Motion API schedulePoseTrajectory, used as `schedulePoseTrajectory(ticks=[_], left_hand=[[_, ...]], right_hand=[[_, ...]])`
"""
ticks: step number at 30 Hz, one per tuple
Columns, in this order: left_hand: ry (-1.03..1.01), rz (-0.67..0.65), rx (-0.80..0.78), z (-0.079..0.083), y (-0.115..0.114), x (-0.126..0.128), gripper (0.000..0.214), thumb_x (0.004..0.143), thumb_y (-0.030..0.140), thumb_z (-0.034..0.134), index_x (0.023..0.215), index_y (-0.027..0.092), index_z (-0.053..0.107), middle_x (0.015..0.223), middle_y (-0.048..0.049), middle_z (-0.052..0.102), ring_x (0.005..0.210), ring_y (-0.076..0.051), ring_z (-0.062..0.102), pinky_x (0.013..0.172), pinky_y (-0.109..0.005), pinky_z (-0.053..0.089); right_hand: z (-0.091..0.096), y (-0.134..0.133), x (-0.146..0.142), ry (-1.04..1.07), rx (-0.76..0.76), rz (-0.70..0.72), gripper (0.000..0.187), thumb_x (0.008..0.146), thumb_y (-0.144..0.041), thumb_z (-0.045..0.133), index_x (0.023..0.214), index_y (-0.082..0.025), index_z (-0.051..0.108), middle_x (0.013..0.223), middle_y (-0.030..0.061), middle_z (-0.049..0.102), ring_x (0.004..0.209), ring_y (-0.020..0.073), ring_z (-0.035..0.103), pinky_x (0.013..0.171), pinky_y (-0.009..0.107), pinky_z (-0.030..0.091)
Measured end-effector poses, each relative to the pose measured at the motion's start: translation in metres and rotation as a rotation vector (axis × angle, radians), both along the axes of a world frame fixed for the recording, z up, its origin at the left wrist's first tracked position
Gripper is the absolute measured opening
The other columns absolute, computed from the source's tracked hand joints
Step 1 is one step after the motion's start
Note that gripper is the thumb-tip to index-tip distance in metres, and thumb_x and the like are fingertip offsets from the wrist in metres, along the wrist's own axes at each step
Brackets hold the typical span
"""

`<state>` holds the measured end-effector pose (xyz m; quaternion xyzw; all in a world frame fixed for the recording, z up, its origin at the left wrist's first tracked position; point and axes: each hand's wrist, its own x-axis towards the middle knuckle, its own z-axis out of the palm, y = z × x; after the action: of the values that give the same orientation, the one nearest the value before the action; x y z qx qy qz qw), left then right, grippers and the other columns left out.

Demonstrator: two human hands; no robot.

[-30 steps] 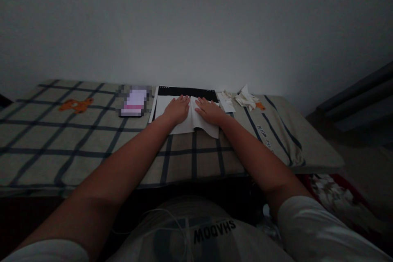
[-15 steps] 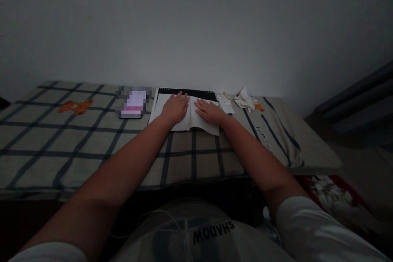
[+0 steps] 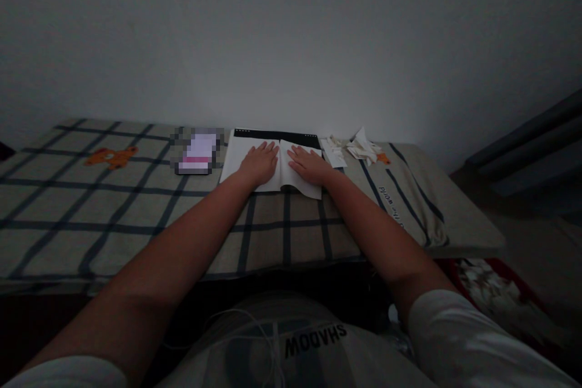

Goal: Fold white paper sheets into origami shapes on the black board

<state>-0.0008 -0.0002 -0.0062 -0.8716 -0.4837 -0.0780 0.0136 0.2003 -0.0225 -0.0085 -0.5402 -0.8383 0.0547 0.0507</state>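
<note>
"White paper sheet (image 3: 284,176): where was it positioned?"

"It lay at the far side of the checked cloth (image 3: 264,239), near the wall (image 3: 273,42), over a pad with a black band (image 3: 273,135). Rows of small white marks showed at both ends of that band. A crease ran down the sheet between the hands, and the near edge bowed upward just right of it."

"State of the hands?"

"The left hand (image 3: 260,162) rested palm down on the left half, fingers extended and slightly apart. The right hand (image 3: 310,163) rested palm down on the right half, thumb held away from the fingers. Neither was clamped on anything; both pressed or lay flat, and the force could not be told."

"Adjacent items?"

"A phone (image 3: 199,151), its screen pixelated, lay left of the pad. Crumpled paper scraps (image 3: 362,147) lay to the right, beyond the right hand. An orange bear motif (image 3: 113,158) marked the cloth farther left. Below the cloth's right end, a red container (image 3: 513,277) held more pale scraps."
</note>
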Motion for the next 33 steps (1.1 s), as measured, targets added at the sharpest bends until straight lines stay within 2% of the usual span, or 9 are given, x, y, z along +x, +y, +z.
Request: schedulePoseTrajectory(ticks=[15, 25, 30, 33], left_hand=[[-0.031, 0.084, -0.024, 0.001, -0.007, 0.009, 0.057, 0.101, 0.029, 0.021, 0.152, 0.008, 0.036, 0.162, -0.0121, 0.031, 0.149, -0.032, 0.027, 0.119, -0.054, 0.026], [-0.046, 0.114, -0.006, -0.001, -0.009, 0.011, 0.055, 0.102, 0.030, 0.021, 0.152, 0.013, 0.038, 0.161, -0.0124, 0.033, 0.149, -0.031, 0.027, 0.119, -0.054, 0.026], [-0.065, 0.059, -0.021, 0.006, -0.008, 0.005, 0.055, 0.101, 0.028, 0.022, 0.152, 0.012, 0.036, 0.162, -0.0120, 0.031, 0.150, -0.030, 0.026, 0.119, -0.053, 0.027], [-0.033, 0.000, -0.053, 0.011, -0.005, -0.003, 0.055, 0.101, 0.028, 0.026, 0.153, 0.014, 0.035, 0.164, -0.0102, 0.027, 0.151, -0.029, 0.022, 0.119, -0.054, 0.027]], right_hand=[[0.002, -0.002, -0.002, -0.021, -0.009, -0.031, 0.063, 0.103, -0.045, 0.021, 0.157, -0.013, 0.028, 0.165, 0.0127, 0.021, 0.153, 0.0277, 0.019, 0.121, 0.055, 0.020], [0.002, -0.001, -0.001, -0.009, -0.002, -0.040, 0.061, 0.103, -0.046, 0.021, 0.157, -0.018, 0.030, 0.165, 0.0109, 0.021, 0.153, 0.0270, 0.020, 0.121, 0.055, 0.021], [0.001, 0.001, 0.003, -0.010, 0.007, -0.013, 0.061, 0.103, -0.045, 0.021, 0.157, -0.018, 0.029, 0.165, 0.0107, 0.021, 0.153, 0.0266, 0.020, 0.121, 0.054, 0.020], [0.003, 0.001, 0.006, -0.031, 0.018, -0.011, 0.060, 0.103, -0.044, 0.023, 0.156, -0.017, 0.030, 0.165, 0.0116, 0.022, 0.152, 0.0278, 0.021, 0.121, 0.055, 0.020]])
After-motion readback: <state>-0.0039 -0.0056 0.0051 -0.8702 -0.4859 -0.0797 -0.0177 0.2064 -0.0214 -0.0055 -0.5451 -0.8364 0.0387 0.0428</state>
